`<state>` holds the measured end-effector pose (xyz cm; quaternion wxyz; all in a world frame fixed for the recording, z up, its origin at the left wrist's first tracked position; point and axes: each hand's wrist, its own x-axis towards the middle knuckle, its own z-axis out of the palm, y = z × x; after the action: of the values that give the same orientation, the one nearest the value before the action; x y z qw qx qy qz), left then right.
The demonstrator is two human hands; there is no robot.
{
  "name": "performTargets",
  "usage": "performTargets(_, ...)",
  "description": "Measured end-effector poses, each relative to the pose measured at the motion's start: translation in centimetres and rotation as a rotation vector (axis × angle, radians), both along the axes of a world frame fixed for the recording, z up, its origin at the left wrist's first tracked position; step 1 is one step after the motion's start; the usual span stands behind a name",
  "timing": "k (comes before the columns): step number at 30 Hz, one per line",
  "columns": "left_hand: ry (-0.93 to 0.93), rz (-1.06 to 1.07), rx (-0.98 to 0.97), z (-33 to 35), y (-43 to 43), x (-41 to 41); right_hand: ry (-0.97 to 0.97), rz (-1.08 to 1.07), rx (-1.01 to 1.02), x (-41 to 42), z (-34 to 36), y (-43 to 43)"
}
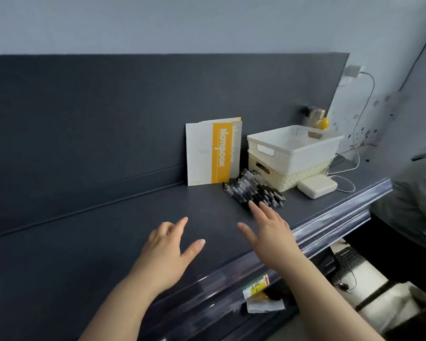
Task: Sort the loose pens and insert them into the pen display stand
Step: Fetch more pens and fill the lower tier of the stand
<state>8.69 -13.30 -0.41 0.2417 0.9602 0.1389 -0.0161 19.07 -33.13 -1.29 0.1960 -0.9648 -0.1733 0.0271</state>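
Observation:
A pile of black and clear loose pens (253,189) lies on the dark shelf (108,230), in front of the stacked baskets. My right hand (268,227) is stretched toward the pile with straight fingers, its fingertips at the pile's near edge; contact cannot be told. It holds nothing. My left hand (167,244) hovers over the shelf to the left, fingers loosely spread and empty. No pen display stand shows in this view.
A white and yellow booklet (213,151) leans on the dark back panel. A white basket (293,146) sits on a cream basket (280,174) at the right, with a white power adapter (316,187) and cable beside them. The shelf's glossy front edge (330,222) runs diagonally.

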Motion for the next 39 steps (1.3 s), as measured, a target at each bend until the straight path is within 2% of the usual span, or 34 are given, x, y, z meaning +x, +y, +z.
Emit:
performTargets(6, 0.050, -0.066, -0.176, -1.4, -2.2, 8.6, 0.002, -0.080, 0.081, 7.4, -0.6, -1.8)
performTargets(11, 0.113, -0.088, -0.373, -2.4, -4.9, 13.2, 0.082, -0.150, 0.156, 12.1, -1.5, -3.3)
performTargets(17, 0.079, 0.118, -0.566, -3.4, -6.9, 17.5, 0.185, -0.186, 0.184, 17.4, -3.1, -4.2)
performTargets(21, 0.015, 0.299, -0.644, -3.9, -8.6, 19.8, 0.120, -0.100, 0.105, 18.7, -3.7, -4.2)
performTargets(28, -0.083, 0.529, -0.531, -4.2, -11.4, 23.5, 0.157, 0.125, 0.099, 19.8, -3.7, -3.7)
performTargets(32, -0.096, 0.571, -0.521, -4.3, -12.6, 24.1, 0.183, 0.223, 0.156, 19.4, -4.0, -3.4)
performTargets(36, -0.128, 0.577, -0.584, -4.6, -12.7, 23.3, 0.304, 0.279, 0.274, 18.6, -3.7, -3.0)
performTargets(39, -0.172, 0.566, -0.619, -3.9, -12.9, 21.6, 0.313, 0.400, 0.268, 16.7, -4.0, -2.8)
